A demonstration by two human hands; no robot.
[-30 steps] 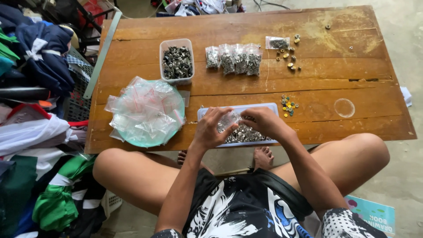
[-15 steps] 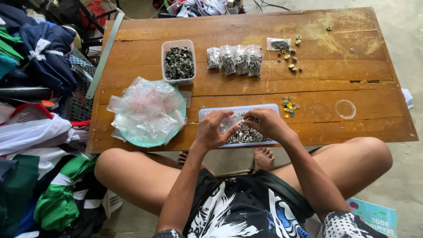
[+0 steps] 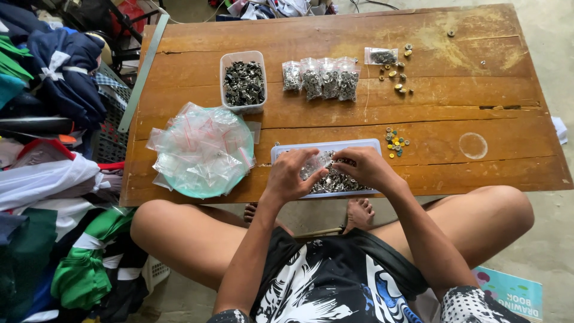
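Observation:
My left hand (image 3: 291,175) and my right hand (image 3: 365,167) meet over a shallow pale tray (image 3: 365,144) of small silver metal parts at the near edge of a wooden table (image 3: 430,96). Between them they pinch a small clear plastic bag (image 3: 315,164) that holds some of the metal parts. The left hand grips the bag's left side, the right hand its right side. The tray's middle is hidden under my hands.
A green plate (image 3: 194,190) piled with empty clear bags lies to the left. Behind it stands a clear tub (image 3: 243,81) of dark metal parts, then a row of filled bags (image 3: 321,76). Loose coloured and brass pieces (image 3: 395,142) lie right. Clothes (image 3: 54,90) are heaped left of the table.
My hands stay over the tray with the bag; only small finger shifts show. The view has drifted slightly.

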